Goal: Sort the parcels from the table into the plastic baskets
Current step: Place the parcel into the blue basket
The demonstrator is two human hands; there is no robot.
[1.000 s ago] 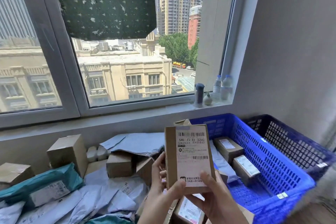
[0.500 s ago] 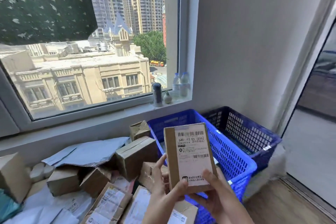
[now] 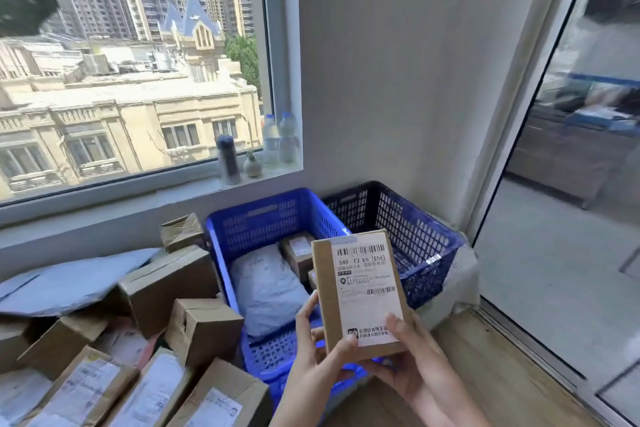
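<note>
I hold a small brown cardboard parcel (image 3: 360,291) with a white shipping label upright in both hands, above the near right corner of the bright blue basket (image 3: 263,222). My left hand (image 3: 311,354) grips its lower left edge, thumb on the front. My right hand (image 3: 412,367) holds its bottom right corner, thumb on the label. The bright blue basket holds a grey mailer bag (image 3: 268,288) and small boxes (image 3: 299,251). A darker blue basket (image 3: 408,225) stands to its right in the corner; I see nothing in it.
Cardboard boxes (image 3: 173,284) and grey mailers (image 3: 65,284) are piled on the table at the left. A flask (image 3: 228,163), a small vase and water bottles (image 3: 280,139) stand on the windowsill. Wooden flooring (image 3: 502,374) and a glass sliding door (image 3: 568,218) lie to the right.
My view has swung right and downward: the parcel pile slid left, both baskets and the glass door came into view. The parcel stays in both hands, now over the bright blue basket.
</note>
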